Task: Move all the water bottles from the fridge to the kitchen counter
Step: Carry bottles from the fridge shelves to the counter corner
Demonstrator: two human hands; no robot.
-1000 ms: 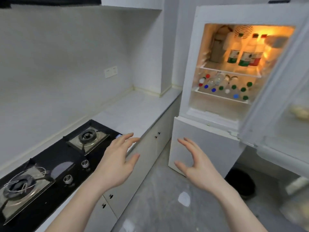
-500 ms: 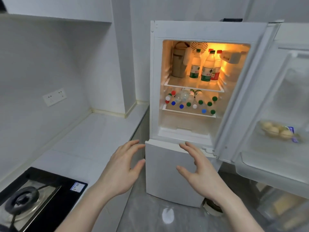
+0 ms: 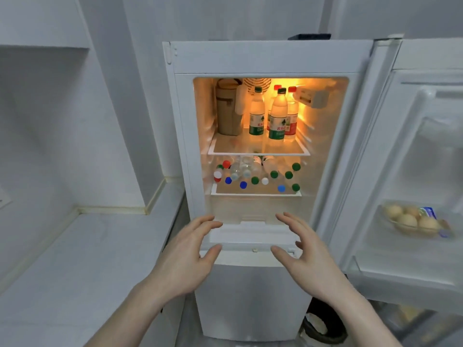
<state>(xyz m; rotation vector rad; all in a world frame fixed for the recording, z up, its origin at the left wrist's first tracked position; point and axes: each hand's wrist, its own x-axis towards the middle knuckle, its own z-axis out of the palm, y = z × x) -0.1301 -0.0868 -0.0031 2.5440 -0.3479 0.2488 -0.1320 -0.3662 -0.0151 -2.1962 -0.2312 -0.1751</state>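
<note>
Head view: both hands empty before open fridge

Left hand [image 3: 186, 256] and right hand [image 3: 307, 256], lower centre of frame, fingers spread and relaxed, holding nothing, in front of the white fridge [image 3: 263, 56]. Upright clear plastic water bottles with green and red caps [image 3: 277, 116] stand on the lit upper shelf, centre frame. Lying clear bottles with coloured caps [image 3: 255, 175] fill the shelf below. White kitchen counter [image 3: 75, 259] at lower left. Clear egg tray [image 3: 411, 221] in the open door, right.

White fridge [image 3: 265, 57], amber-lit inside; bottles [image 3: 277, 121] wear green or red labels and green, red, blue, white caps.
</note>
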